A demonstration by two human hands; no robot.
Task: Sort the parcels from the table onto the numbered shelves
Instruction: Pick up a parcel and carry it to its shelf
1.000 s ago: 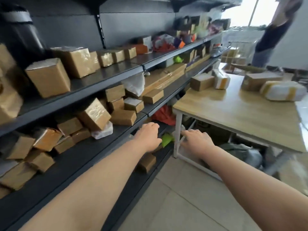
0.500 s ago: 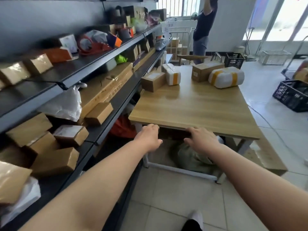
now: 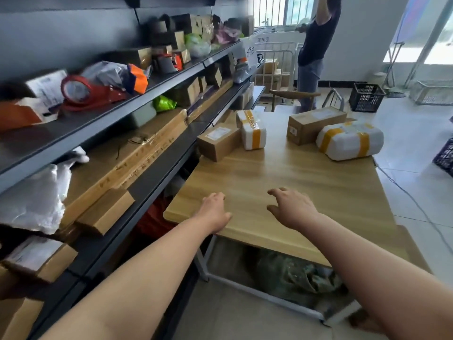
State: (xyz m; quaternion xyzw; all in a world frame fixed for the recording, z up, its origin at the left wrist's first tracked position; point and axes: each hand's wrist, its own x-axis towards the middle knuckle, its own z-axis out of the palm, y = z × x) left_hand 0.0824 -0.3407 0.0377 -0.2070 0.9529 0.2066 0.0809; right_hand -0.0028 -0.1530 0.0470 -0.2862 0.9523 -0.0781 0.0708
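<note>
Outstretched left hand (image 3: 215,212) and right hand (image 3: 293,212), palms down, above table (image 3: 294,173)

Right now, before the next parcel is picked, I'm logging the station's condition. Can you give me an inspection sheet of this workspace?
Surface: wooden table, with parcels grouped at its far end.
Job's things: brown box touching small white parcel; long brown box beside large white parcel; shelves on the left hold many parcels.
Clutter: red tape dispenser on the upper shelf.
Hands: left hand and right hand over the table's near end, fingers relaxed, holding nothing.
Cables: thin cable across the floor right of the table.
Surroundings: another person standing beyond the table; black crate on the floor.
</note>
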